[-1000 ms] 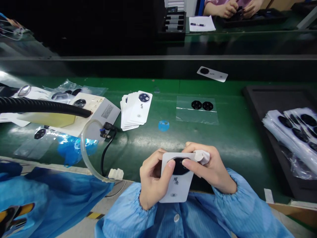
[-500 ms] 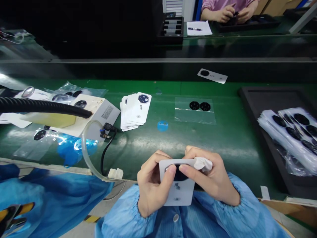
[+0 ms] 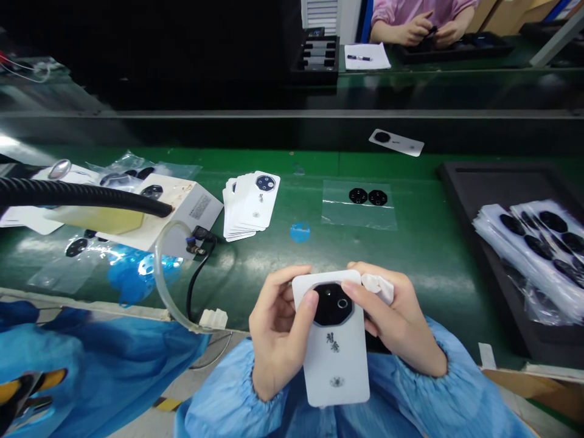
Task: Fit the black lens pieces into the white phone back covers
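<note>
A white phone back cover (image 3: pixel 335 353) with a black octagonal camera plate (image 3: pixel 332 303) is held upright in front of me, its face toward the camera. My left hand (image 3: pixel 274 331) grips its left edge, thumb resting on the plate's left rim. My right hand (image 3: pixel 396 322) holds the right edge, thumb on the plate's right rim, with a small white cloth (image 3: pixel 378 286) tucked under its fingers. Both hands are closed round the cover above the near edge of the green belt (image 3: pixel 420 243).
A fanned stack of white covers (image 3: pixel 250 204) lies ahead, with a blue film tab (image 3: pixel 300 232), a clear bag holding two black plates (image 3: pixel 360 204), a black tray of bagged parts (image 3: pixel 533 243) at right, a black hose (image 3: pixel 82 198) and white box (image 3: pixel 182 210) at left. Another person's hands (image 3: pixel 422 27) work far across.
The cover has tilted up to face me, so its whole front and the camera plate now show. Both thumbs have slid apart to the plate's edges.
</note>
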Demonstrator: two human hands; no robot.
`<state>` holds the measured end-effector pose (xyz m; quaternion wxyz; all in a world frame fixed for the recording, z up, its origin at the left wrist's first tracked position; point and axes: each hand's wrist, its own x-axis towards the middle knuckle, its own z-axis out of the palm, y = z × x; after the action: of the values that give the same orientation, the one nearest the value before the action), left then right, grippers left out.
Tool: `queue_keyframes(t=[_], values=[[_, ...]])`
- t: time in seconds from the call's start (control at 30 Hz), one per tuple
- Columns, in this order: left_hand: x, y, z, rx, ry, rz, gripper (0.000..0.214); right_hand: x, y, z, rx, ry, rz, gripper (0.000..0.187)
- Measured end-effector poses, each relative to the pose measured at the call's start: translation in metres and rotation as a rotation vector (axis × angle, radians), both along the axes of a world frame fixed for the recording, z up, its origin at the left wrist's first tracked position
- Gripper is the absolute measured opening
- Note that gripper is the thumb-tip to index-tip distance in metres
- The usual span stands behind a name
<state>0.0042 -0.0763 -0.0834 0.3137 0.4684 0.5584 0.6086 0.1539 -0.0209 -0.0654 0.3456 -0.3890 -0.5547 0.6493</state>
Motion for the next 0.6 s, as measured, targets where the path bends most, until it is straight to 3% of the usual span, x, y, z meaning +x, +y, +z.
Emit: queue_keyframes(t=[0.1,0.27,0.6], values=[[-0.0025,-0.0017,-0.0062,0.183,0.201,0.035,0.042,-0.0004,-0.0024,0.0038,0.135,-0.069,-0.031,0.038],[-0.0091,-0.0007,-0.0093,0.258,0.424,0.024,0.04,-0.001,-0.0048,0.0053,0.372,-0.139,-0.077,0.022],[-0.0065,0.0034,-0.0085,0.348,0.517,0.091,0.04,0.0006,-0.0068,0.0029,0.435,-0.139,-0.06,0.016]])
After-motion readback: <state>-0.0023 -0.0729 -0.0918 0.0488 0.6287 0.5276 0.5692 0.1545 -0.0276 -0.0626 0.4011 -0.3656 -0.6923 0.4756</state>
